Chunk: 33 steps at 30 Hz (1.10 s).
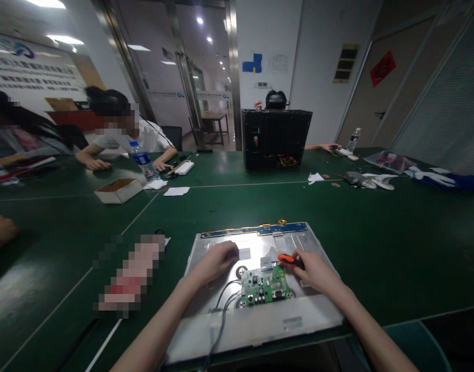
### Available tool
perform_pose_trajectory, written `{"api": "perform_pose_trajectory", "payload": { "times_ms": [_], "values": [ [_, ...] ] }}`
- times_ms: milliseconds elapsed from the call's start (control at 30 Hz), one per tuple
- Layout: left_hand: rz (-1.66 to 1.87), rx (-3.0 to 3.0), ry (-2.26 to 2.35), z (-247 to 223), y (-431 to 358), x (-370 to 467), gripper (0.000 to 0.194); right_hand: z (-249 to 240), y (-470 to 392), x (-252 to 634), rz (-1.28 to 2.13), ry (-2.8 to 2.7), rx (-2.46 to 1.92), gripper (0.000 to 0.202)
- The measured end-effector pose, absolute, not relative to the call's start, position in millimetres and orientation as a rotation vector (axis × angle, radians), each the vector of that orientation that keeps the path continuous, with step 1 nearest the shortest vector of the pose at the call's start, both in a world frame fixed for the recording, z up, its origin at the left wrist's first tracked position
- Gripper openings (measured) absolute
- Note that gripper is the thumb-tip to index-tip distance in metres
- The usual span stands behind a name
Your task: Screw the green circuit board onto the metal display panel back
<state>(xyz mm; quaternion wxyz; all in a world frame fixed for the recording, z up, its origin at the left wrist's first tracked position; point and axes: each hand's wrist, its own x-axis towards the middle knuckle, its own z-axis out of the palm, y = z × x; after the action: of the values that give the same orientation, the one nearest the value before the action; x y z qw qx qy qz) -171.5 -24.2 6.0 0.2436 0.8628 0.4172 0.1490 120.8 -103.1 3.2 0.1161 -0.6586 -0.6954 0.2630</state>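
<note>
A flat LCD panel (pixel 268 321) lies back side up on the table in front of me, its metal back showing. A green circuit board (pixel 265 285) sits on its middle, with dark cables running off to the lower left. Along the far edge runs a narrow blue circuit strip (pixel 256 230). My right hand (pixel 312 266) is closed around a screwdriver with an orange and black handle (pixel 289 260), just beyond the board's right corner; its tip is not clear. My left hand (pixel 221 257) is over the panel's left part, fingers curled and their tips hidden.
A power strip (pixel 134 271), partly blurred, lies left of the panel. Farther off are a white open box (pixel 119 191), a water bottle (pixel 142 160) and a black case (pixel 276 138). Other people sit around the green table (pixel 376 227); one person's hand (pixel 0 232) rests at the left edge.
</note>
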Motion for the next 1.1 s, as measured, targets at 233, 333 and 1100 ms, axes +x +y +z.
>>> {"api": "perform_pose_trajectory", "payload": {
  "times_ms": [233, 333, 1100],
  "values": [
    [0.401, 2.349, 1.118, 9, -21, -171, 0.010, 5, -89, 123, 0.803, -2.081, -1.920, 0.019],
    [0.449, 2.346, 1.131, 8, -21, -171, 0.011, 6, -86, 125, 0.812, -2.079, -1.926, 0.018],
    [0.603, 2.375, 1.148, -2, -24, -181, 0.016, 10, -95, 119, 0.593, -2.018, -2.040, 0.014]
  ]
}}
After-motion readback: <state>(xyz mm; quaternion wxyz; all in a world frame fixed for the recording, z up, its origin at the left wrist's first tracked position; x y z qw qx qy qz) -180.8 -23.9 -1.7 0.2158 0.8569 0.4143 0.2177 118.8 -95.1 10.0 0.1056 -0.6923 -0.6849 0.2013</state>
